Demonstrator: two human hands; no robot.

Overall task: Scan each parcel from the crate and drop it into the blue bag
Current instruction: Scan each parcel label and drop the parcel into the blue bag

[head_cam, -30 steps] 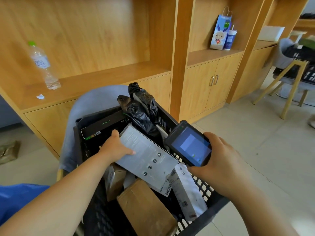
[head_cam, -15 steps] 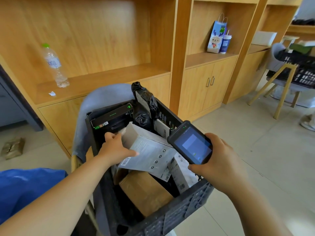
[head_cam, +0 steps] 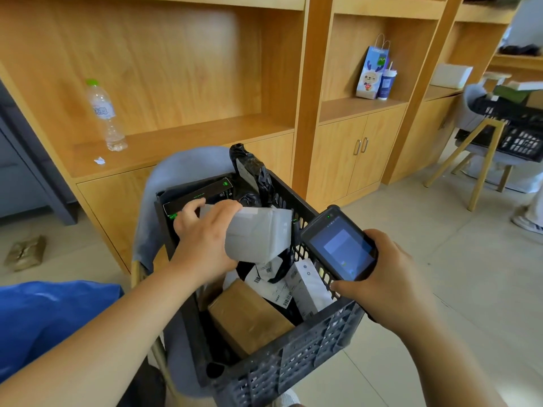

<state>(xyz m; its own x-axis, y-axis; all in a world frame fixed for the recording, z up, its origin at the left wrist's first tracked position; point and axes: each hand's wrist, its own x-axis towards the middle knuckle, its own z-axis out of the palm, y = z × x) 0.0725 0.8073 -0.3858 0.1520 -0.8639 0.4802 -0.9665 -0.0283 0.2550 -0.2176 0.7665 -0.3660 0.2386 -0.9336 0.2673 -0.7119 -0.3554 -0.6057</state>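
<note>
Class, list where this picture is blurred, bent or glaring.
Head view: the grey padded parcel in the left hand is blurred; the black handheld scanner in the right hand looks sharp; lens distortion bows the wooden shelf unit; pale glare on its back panel.

Two bare forearms, uncovered along all their visible length, each ending in a bare hand (left hand [head_cam: 202,242], right hand [head_cam: 390,277]).

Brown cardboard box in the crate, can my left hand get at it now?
Probably not yet: the left hand grips the grey parcel above the crate. The brown box lies uncovered at the crate's near end, so once that hand is free, the way looks open.
</note>
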